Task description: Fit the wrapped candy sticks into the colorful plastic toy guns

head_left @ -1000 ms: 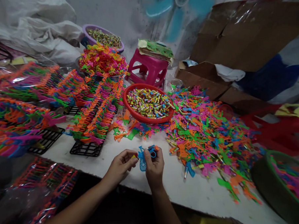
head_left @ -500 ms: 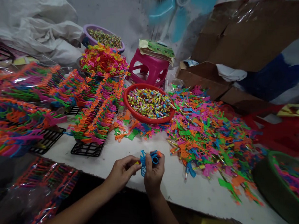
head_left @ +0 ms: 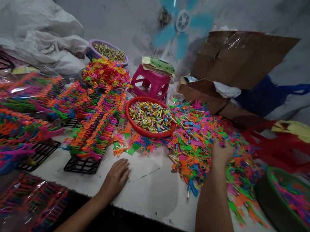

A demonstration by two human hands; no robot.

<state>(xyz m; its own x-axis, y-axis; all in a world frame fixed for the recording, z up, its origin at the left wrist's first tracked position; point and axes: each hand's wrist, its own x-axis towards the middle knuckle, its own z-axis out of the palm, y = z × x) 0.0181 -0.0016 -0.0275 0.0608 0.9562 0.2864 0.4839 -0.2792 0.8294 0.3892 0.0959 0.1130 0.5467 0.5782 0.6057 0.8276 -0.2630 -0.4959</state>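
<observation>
My left hand (head_left: 116, 177) lies on the white table (head_left: 159, 188) with its fingers stretched out and nothing in it. Over on the right, my right hand (head_left: 222, 153) reaches onto a loose pile of small colourful plastic pieces (head_left: 195, 131). Its fingers are blurred but look spread, and I see nothing held in them. Left of the pile stands a red basin (head_left: 129, 120) full of small yellow, pink and blue tubes. A blue plastic piece (head_left: 193, 188) lies at the pile's near edge.
At left, black racks (head_left: 82, 166) carry dense rows of colourful plastic pieces. A green tub (head_left: 271, 203) stands at right. Behind are a purple basin (head_left: 96, 51), a magenta stool (head_left: 151, 82), an open cardboard box (head_left: 239, 61) and a fan (head_left: 183, 20).
The blue plastic piece that was between my hands is gone from them. My right hand has moved right to the pile; my left has dropped onto the table. The view has shifted slightly.
</observation>
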